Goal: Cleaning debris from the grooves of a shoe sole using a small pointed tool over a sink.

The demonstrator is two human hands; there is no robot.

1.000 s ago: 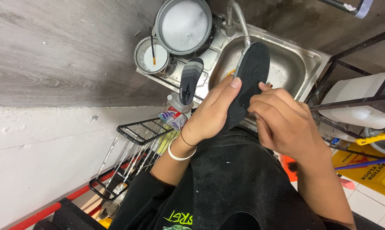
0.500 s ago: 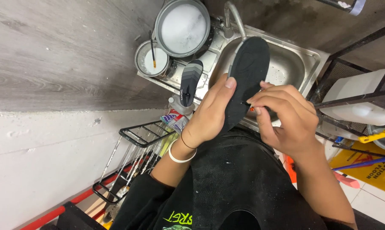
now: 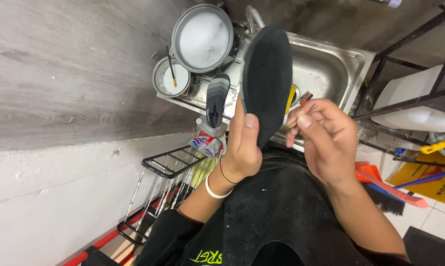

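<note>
Black and flat, the insole (image 3: 268, 79) stands nearly upright over the sink (image 3: 331, 69), its long axis running from about six o'clock up to twelve, the rounded toe end pointing to twelve o'clock. The left hand (image 3: 244, 148) holds its lower end, the grip closed with the thumb pressed on the near face and the fingers hidden behind it. The right hand (image 3: 326, 138) sits at three o'clock of the insole, just beside its edge, its fingers pinched shut on a small brush (image 3: 301, 101) whose head pokes out toward the insole.

At nine o'clock of the insole, a second, grey insole (image 3: 217, 101) leans on the sink's rim. Beyond it at eleven o'clock sit a large bowl of foamy water (image 3: 203, 37) and a smaller bowl (image 3: 171, 79) with a thin stick in it. The tap (image 3: 252, 17) rises behind the toe end. A wire rack (image 3: 171, 162) stands at seven o'clock, and a white jug (image 3: 414, 98) rests on a shelf at three o'clock.
</note>
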